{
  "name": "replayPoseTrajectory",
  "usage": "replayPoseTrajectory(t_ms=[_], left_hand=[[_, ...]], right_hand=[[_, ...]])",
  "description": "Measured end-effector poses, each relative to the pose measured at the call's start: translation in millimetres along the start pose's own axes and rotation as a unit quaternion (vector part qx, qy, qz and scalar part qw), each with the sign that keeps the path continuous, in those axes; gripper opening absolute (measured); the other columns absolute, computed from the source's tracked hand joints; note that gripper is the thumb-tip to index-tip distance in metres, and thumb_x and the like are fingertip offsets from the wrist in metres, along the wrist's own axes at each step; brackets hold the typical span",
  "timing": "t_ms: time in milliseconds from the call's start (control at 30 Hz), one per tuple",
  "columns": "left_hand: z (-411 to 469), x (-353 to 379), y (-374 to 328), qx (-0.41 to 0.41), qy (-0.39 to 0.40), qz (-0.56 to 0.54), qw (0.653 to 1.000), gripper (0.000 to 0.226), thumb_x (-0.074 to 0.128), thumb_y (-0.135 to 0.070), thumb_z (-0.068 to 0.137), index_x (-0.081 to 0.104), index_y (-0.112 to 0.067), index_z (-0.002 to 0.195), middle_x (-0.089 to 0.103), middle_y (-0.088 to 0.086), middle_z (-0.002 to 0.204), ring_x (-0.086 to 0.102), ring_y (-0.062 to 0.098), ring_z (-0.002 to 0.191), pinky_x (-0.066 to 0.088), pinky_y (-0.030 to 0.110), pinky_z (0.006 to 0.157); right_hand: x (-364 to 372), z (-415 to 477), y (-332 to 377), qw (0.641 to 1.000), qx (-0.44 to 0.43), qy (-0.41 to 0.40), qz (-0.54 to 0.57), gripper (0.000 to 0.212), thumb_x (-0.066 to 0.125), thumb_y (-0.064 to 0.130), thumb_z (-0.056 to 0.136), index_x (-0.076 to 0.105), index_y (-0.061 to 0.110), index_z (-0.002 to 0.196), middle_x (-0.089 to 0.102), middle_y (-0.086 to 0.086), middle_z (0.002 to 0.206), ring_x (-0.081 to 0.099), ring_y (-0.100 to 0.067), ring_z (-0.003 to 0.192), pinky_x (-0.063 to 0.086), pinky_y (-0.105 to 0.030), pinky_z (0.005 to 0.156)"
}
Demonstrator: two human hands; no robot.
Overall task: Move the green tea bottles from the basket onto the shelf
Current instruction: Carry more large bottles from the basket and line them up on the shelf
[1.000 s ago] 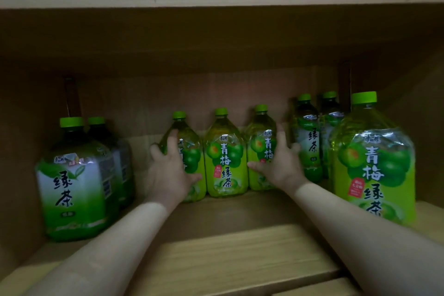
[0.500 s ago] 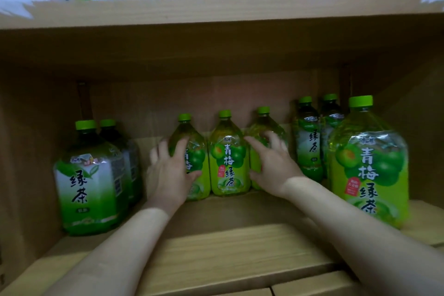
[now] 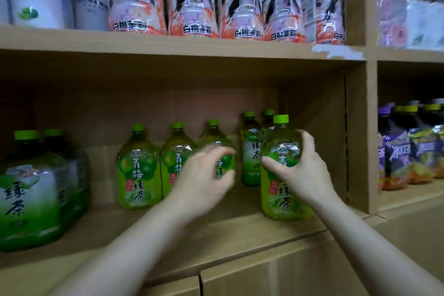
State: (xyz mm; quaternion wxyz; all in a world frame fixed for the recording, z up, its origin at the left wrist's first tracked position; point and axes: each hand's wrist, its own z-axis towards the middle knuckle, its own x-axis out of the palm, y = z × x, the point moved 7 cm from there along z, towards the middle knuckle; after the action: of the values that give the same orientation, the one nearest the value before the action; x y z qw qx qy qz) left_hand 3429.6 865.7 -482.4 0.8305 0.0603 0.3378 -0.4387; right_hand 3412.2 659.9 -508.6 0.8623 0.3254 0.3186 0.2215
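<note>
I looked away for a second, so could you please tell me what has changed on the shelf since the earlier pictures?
The right hand left the row of three plum green tea bottles and now grips the front plum bottle on the right. The left hand came off the leftmost one and hovers, half curled and blurred, in front of the third. The view also swung right and up. The row and the dark green tea bottles stand as before.
</note>
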Motion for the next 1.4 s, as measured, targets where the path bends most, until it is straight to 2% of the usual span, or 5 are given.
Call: replayPoseTrajectory(t_ms=[233,600,1000,1267,1400], left_hand=[[-9,79,-16,-0.174,0.138,-0.190,0.956,0.117,0.080,-0.039,0.070,-0.005,-0.028,0.150,0.042,-0.007,0.142,0.041,0.015,0.132,0.036,0.029,0.107],[-64,-23,60,-0.249,0.047,-0.150,0.956,0.121,0.090,-0.041,0.052,0.014,-0.032,0.146,0.050,-0.017,0.131,0.046,0.004,0.121,0.036,0.024,0.105],[-86,-70,148,-0.306,-0.053,-0.141,0.940,0.099,0.090,-0.021,0.057,0.035,-0.026,0.139,0.065,-0.012,0.107,0.066,0.007,0.095,0.054,0.027,0.085],[-80,-71,177,-0.317,-0.068,-0.114,0.939,0.096,0.087,-0.019,0.061,0.030,-0.030,0.138,0.063,-0.007,0.113,0.062,0.015,0.102,0.049,0.031,0.092],[-82,-65,190,-0.323,-0.063,-0.137,0.934,0.090,0.083,-0.025,0.057,0.030,-0.038,0.130,0.064,-0.007,0.112,0.063,0.012,0.100,0.052,0.036,0.092]], right_hand=[[-1,-7,14,0.998,-0.043,0.040,0.025,0.100,0.072,0.073,0.053,0.034,0.035,0.136,0.063,0.000,0.121,0.062,-0.024,0.109,0.051,-0.038,0.092],[68,-52,96,0.972,-0.161,0.129,0.109,0.085,0.063,0.076,0.051,0.030,0.035,0.118,0.062,0.002,0.110,0.064,-0.025,0.097,0.051,-0.039,0.084],[179,-56,137,0.958,-0.045,0.252,0.131,0.079,0.068,0.053,0.079,0.026,0.028,0.141,0.053,-0.010,0.137,0.053,-0.032,0.122,0.044,-0.037,0.099],[208,-62,129,0.964,-0.032,0.226,0.137,0.031,0.069,0.023,0.082,0.041,0.021,0.093,0.055,0.000,0.084,0.053,-0.023,0.074,0.045,-0.033,0.068],[216,-63,120,0.923,0.030,0.253,0.289,0.023,0.070,0.014,0.079,0.050,0.025,0.079,0.058,0.004,0.080,0.054,-0.018,0.072,0.056,-0.051,0.076]])
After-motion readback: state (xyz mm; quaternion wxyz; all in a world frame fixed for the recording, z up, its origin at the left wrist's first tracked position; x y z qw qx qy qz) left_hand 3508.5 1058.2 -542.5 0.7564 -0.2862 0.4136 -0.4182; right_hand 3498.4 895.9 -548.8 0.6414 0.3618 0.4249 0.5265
